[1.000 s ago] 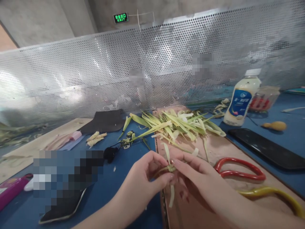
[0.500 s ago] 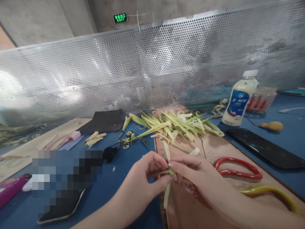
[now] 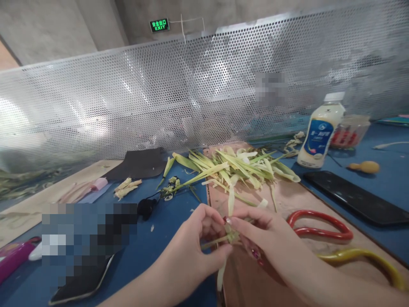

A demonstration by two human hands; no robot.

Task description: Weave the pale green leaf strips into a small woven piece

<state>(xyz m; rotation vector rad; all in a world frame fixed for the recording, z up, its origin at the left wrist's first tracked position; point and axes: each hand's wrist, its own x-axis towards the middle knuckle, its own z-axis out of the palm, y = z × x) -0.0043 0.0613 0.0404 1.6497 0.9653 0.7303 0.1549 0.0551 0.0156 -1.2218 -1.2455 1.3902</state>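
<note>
Over the edge of the brown board, both hands pinch a small knotted piece of pale corn husk (image 3: 233, 236). One husk strip (image 3: 231, 200) stands up from it, another hangs down below, and a thin one points left. My left hand (image 3: 196, 251) has its thumb and index finger at the left side of the knot. From the right, my right hand (image 3: 266, 236) grips it between thumb and fingers; decorated nails show. The fingers cover part of the knot. Behind the hands lies a loose pile of green and cream corn husks (image 3: 239, 167).
Right: red-and-yellow-handled scissors (image 3: 319, 226), a black phone (image 3: 354, 198), a milky drink bottle (image 3: 320, 132), a clear tub (image 3: 351, 132) and a small gourd (image 3: 364, 166). Left: a dark phone-like object (image 3: 86, 277), a purple item (image 3: 15, 258) and husk scraps (image 3: 127, 187). A perforated metal screen (image 3: 143, 98) stands behind.
The upper strip has swung slightly right and stands straighter. The lower strip shifts a little left. Both hands keep their place at the knot, with small finger movements.
</note>
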